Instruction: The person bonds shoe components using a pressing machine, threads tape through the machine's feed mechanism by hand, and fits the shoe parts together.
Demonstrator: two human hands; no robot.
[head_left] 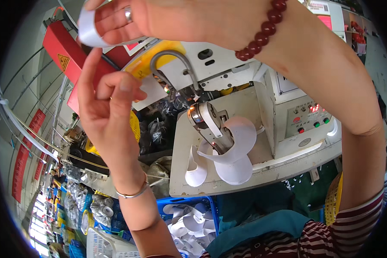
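High at the upper left, my right hand [129, 21] holds a curved, smooth white piece [88, 30], perhaps a shoe part, by its fingers. My left hand [109, 101] is raised just below it. Its index finger points up near the piece's lower edge; whether they touch I cannot tell. The other fingers are loosely bent, with nothing seen in them. Away from both hands, more curved white pieces, one large [241, 139] and one smaller [196, 172], stand around the metal post [208, 122] of a machine.
The machine's pale worktable [262, 173] spans the middle, with a control panel [307, 120] at right. A bent grey tube [174, 53] arches above the post. Below the table, a blue basket [213, 206] holds many white pieces. A white crate [101, 245] stands at lower left.
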